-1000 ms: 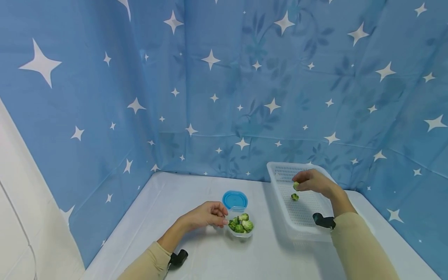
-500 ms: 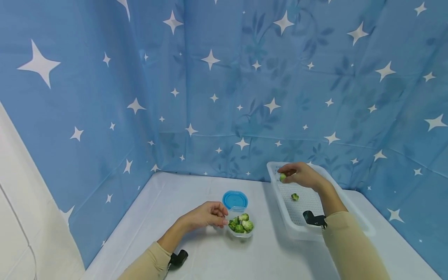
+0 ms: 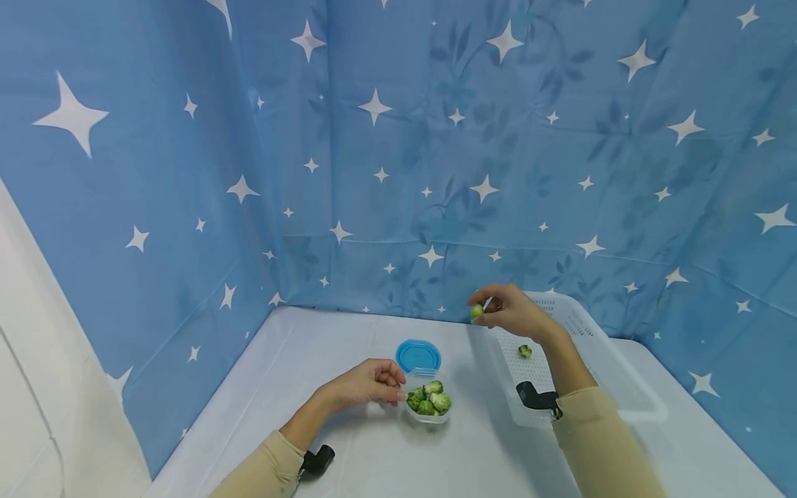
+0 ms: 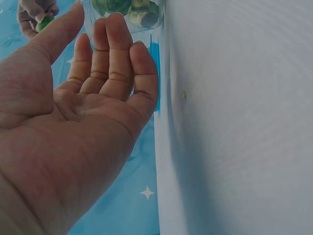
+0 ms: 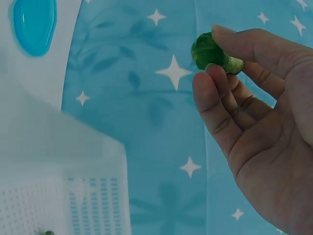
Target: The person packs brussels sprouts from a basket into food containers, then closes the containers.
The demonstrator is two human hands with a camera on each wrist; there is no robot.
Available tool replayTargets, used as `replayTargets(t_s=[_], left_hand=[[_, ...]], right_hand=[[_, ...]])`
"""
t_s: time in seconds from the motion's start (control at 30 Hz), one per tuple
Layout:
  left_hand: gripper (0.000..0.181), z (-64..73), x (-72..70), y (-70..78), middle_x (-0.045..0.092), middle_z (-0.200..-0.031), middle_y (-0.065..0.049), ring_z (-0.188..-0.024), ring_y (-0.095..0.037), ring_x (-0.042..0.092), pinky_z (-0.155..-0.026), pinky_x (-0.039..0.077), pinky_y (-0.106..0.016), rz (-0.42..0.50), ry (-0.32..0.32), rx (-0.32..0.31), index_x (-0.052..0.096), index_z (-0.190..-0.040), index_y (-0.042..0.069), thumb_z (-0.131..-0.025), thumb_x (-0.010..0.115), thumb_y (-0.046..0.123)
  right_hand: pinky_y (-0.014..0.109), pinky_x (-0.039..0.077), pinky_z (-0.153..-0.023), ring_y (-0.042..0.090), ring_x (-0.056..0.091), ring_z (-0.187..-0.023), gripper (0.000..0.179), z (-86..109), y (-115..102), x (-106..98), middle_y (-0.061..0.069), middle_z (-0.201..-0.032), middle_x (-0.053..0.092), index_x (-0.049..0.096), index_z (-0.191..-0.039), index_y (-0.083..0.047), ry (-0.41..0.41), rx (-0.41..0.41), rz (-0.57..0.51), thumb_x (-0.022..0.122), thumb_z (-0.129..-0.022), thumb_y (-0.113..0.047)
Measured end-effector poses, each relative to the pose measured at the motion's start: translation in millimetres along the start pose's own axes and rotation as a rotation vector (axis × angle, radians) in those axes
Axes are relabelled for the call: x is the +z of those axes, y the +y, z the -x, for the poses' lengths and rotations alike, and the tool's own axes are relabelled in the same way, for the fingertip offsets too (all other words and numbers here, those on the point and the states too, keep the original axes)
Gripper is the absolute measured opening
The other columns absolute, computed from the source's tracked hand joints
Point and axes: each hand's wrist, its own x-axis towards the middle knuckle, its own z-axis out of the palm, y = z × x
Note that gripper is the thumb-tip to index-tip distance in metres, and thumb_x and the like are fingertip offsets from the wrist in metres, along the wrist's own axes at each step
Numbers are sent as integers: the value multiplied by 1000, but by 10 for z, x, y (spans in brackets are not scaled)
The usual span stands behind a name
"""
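Note:
Between thumb and fingertips, my right hand (image 3: 512,310) pinches a Brussels sprout (image 5: 212,53), raised over the far left corner of the white basket (image 3: 623,377). Another sprout (image 3: 525,351) lies on the basket floor. My left hand (image 3: 367,384) is beside a small clear container (image 3: 429,418), its thumb and fingertips right at the left wall. In the left wrist view its fingers (image 4: 120,63) are loosely bent, with nothing in the palm. Several sprouts (image 3: 429,399) fill the container.
Just behind the container lies a blue lid (image 3: 418,355) on the white table (image 3: 349,339). A blue star-patterned curtain (image 3: 398,173) hangs along the back and left. The basket's raised walls stand to the right.
My right hand has carried the sprout leftward from above the basket's middle to its far left corner. The left hand and the container have stayed put.

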Motion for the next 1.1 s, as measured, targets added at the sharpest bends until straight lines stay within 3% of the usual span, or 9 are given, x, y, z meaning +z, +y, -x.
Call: replayTargets(t_s=[0.2, 0.6, 0.9, 1.1], left_hand=[[40, -13, 6, -23, 68, -92, -2, -83, -18, 70, -78, 59, -35, -9, 3, 4, 59, -124, -9, -97, 75, 15], [39, -25, 9, -7, 68, -89, -2, -81, -17, 69, -76, 59, -34, 6, 6, -5, 59, -121, -8, -95, 77, 14], [39, -20, 11, 3, 68, -89, -2, -82, -17, 69, -77, 59, -35, 7, 5, -3, 59, -123, -9, -96, 76, 14], [37, -13, 14, 4, 68, -89, -2, -83, -19, 69, -78, 59, -36, 9, 9, -9, 60, -122, -8, -96, 76, 14]], right_hand=[[33, 60, -76, 23, 68, -87, 25, -17, -93, 191, 14, -108, 70, 72, -116, -8, 30, -30, -42, 79, -93, -11], [32, 58, -73, 34, 71, -86, 19, 4, -192, 551, 11, -106, 69, 67, -107, -10, 32, -68, -68, 78, -92, -7], [35, 57, -80, 15, 67, -93, 17, 48, -224, 761, -4, -99, 72, 71, -103, -17, 82, -129, 52, 82, -91, -14], [34, 56, -81, 13, 63, -89, 14, 50, -210, 850, -7, -96, 72, 74, -103, -17, 74, -131, 88, 81, -92, -17]])
